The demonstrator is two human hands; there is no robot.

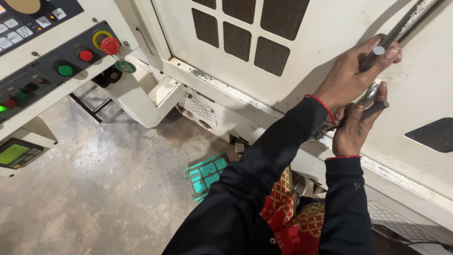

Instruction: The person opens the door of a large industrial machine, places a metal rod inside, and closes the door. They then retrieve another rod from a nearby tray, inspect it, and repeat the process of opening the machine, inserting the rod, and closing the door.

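Left hand (351,71) fingers wrap the door's long metal handle bar (401,28); right hand (354,127) fingers close around a small grey rod (375,109).

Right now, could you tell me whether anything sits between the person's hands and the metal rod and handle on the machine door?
Nothing visible does. The left hand is wrapped around the metal rod, and the right hand is on the silver handle against the machine door.

Two hands (358,89), two red buttons (98,50), one green button (65,70).
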